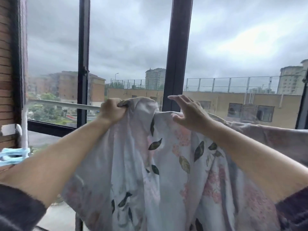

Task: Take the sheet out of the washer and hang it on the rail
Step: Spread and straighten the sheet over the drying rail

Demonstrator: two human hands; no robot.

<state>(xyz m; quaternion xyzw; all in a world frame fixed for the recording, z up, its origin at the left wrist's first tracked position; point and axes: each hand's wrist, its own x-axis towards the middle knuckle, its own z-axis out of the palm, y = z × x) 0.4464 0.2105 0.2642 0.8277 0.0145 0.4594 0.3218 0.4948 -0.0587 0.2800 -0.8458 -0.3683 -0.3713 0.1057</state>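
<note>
**Sheet partly over the rail**

One floral sheet (pixel 166 155) hangs at centre frame, draped over the single white rail (pixel 66 104) that crosses mid-frame before the window. The left grip (pixel 113 110) is clenched on a bunched edge of the sheet just above the rail, probably to lift that fold and spread it leftward along the bare stretch. The right grip (pixel 188 112) is released, fingers spread, at the top fold right of centre, likely to steady or smooth it. I cannot tell whether it touches the cloth. Two grips, one sheet, one rail.
</note>
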